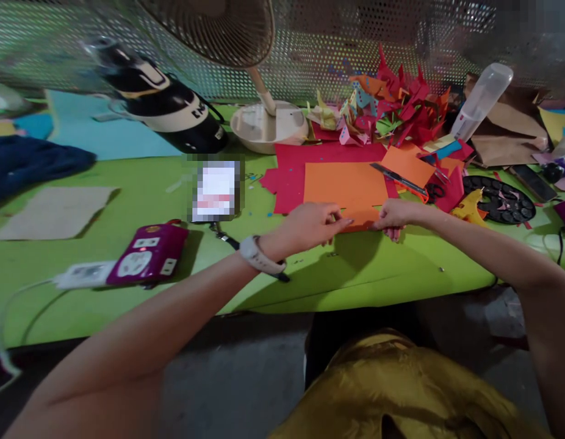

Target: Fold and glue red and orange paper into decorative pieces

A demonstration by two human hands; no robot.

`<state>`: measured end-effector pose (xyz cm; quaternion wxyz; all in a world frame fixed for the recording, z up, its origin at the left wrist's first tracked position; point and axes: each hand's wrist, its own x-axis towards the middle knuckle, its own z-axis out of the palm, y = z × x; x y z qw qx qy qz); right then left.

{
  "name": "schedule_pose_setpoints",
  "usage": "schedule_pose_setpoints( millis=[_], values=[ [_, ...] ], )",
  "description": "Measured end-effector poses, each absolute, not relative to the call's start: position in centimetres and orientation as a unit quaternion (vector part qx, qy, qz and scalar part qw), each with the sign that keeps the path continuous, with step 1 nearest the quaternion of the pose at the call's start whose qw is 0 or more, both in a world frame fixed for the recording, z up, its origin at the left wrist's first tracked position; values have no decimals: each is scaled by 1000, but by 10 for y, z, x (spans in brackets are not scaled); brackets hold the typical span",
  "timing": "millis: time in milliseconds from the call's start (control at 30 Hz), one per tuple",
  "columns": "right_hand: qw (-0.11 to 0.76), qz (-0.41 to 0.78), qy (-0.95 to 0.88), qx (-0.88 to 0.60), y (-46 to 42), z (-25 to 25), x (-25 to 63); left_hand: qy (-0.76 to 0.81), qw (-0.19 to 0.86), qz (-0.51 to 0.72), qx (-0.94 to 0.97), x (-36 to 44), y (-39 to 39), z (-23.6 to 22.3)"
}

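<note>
A small orange piece of paper (362,218) is stretched between my two hands, just above the green table's front part. My left hand (312,227), with a pale watch on its wrist, pinches the paper's left end. At the right end my right hand (398,214) has its fingers closed on the same piece. Behind the hands a larger orange sheet (344,183) lies on red paper (289,177). A utility knife (401,182) rests across the right edge of that sheet, close to another orange piece (408,164).
Folded paper shapes (396,100) are heaped at the back, beside a leaning clear bottle (484,100). A fan base (268,128) and black flask (172,113) stand left of them. A purple power adapter (149,253) and blurred card (216,190) lie left; a black round tray (502,200) lies right.
</note>
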<state>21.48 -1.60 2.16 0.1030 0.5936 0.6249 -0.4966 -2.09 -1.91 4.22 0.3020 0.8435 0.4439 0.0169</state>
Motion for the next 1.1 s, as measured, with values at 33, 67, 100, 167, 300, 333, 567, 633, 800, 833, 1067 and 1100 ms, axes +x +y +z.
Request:
schedule_pose_setpoints(
  millis=[33,67,100,167,300,333,567,633,800,833,1067,1100],
  values=[
    [104,-495,625,595,-17,23,214,445,383,-16,809,-13,-17,42],
    [105,-493,625,596,-17,24,213,435,445,-44,782,-6,-14,39],
    [105,-493,623,598,-18,25,212,430,482,-62,761,0,-12,34],
    [103,-493,620,602,-19,27,211,436,525,-84,726,6,-8,22],
    [101,-494,619,602,-20,29,211,443,557,-82,698,6,-2,6],
    [101,-495,617,603,-20,29,211,446,558,-80,695,5,-1,4],
    [95,-498,617,602,-21,29,211,452,564,-72,687,4,0,6],
    [93,-498,617,602,-21,29,211,454,546,-77,700,0,1,8],
    [87,-503,610,605,-22,30,212,488,525,-93,691,-25,4,12],
    [86,-504,611,604,-22,31,212,495,524,-94,687,-31,5,12],
    [92,-495,614,608,-21,27,217,527,505,-94,677,-57,5,14],
    [95,-492,616,609,-21,26,220,524,506,-91,679,-58,5,14]
  ],
)
